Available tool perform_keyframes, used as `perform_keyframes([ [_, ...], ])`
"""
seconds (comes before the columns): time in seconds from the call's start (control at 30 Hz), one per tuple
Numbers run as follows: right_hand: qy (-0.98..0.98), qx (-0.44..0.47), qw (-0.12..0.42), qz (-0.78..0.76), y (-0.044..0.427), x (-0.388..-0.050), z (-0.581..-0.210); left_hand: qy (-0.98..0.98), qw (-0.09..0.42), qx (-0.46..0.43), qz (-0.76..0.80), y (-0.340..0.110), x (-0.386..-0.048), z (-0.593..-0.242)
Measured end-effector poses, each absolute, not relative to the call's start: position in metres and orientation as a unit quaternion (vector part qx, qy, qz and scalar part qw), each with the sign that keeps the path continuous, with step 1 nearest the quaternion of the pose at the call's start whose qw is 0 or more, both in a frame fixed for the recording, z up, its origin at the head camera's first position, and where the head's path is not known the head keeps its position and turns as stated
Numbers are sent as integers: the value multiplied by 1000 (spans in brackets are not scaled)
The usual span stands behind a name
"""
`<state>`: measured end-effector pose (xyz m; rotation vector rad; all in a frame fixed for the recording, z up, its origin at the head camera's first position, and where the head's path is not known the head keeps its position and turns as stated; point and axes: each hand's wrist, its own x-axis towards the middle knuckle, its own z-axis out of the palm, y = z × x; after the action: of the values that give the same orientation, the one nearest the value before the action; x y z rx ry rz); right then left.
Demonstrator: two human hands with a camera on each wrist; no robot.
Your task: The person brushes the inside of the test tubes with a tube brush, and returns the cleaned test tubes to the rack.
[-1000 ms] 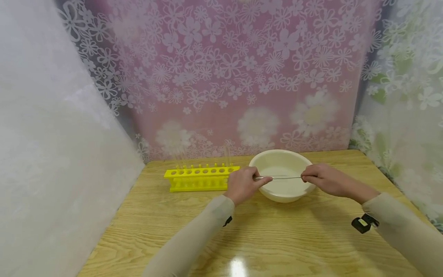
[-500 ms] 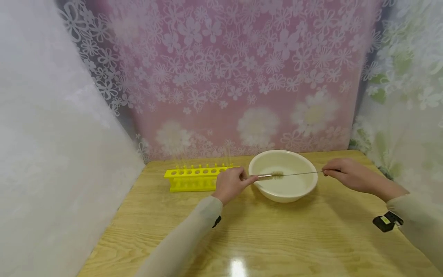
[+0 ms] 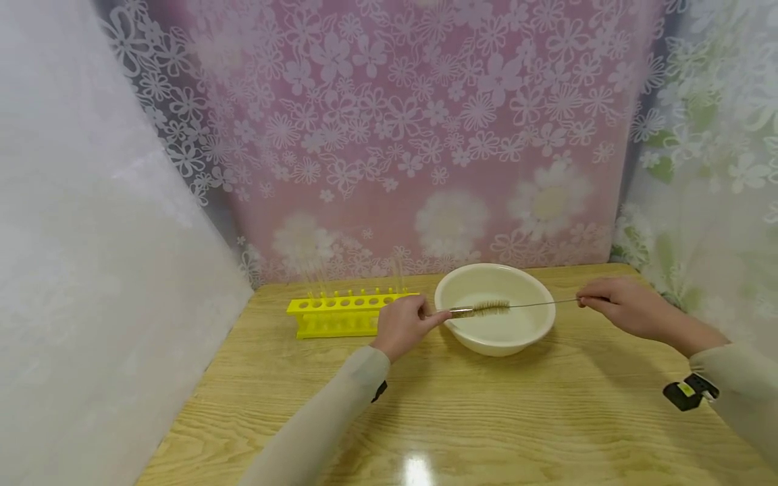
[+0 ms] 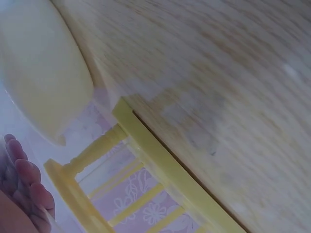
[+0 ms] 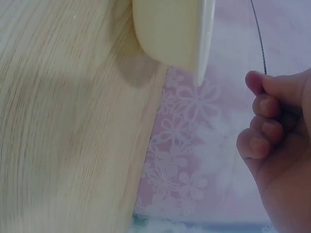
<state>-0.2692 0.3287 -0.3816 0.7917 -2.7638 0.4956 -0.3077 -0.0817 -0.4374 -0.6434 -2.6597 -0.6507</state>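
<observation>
In the head view my left hand [image 3: 401,326] grips a clear glass test tube [image 3: 460,312], its mouth pointing right over the cream basin [image 3: 494,348]. A test tube brush [image 3: 494,308] lies partly in that mouth; most of its visible bristles are outside. Its thin wire runs right to my right hand [image 3: 626,309], which pinches the end beyond the basin's right rim. Curled fingers on the wire [image 5: 260,39] also show in the right wrist view. The left hand [image 4: 22,194] is only partly seen in the left wrist view. My palm hides the tube's closed end.
A yellow test tube rack [image 3: 337,308] stands just left of the basin, partly behind my left hand. Several clear tubes [image 3: 319,280] stand upright in it. Under everything is a wood-grain table [image 3: 486,418], with a flowered curtain [image 3: 389,148] behind its back edge.
My right hand has moved right, drawing the brush out of the tube so its bristles now show. My left hand has shifted slightly left with the tube.
</observation>
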Motion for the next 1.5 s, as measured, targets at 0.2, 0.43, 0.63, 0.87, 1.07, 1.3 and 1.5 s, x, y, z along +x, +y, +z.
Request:
perform_keyframes([
  [0.2, -937, 275, 122, 179, 326, -271, -384, -934, 164, -223, -226, -81, -306, -436],
  [0.43, -936, 266, 99, 210, 319, -273, -384, -940, 149, -216, -217, -78, -304, -434],
  [0.63, -927, 288, 83, 226, 298, -275, -388, -937, 146, -228, -221, -67, -301, -432],
  [0.87, -908, 314, 72, 267, 259, -279, -395, -937, 152, -229, -215, -52, -297, -429],
  [1.07, -890, 342, 25, 300, 229, -282, -398, -935, 164, -238, -204, -44, -295, -428],
  [1.3, -885, 342, -10, 316, 226, -282, -400, -938, 148, -229, -211, -54, -295, -434],
  [1.5, -877, 354, -3, 324, 227, -282, -398, -936, 157, -236, -207, -60, -295, -433],
])
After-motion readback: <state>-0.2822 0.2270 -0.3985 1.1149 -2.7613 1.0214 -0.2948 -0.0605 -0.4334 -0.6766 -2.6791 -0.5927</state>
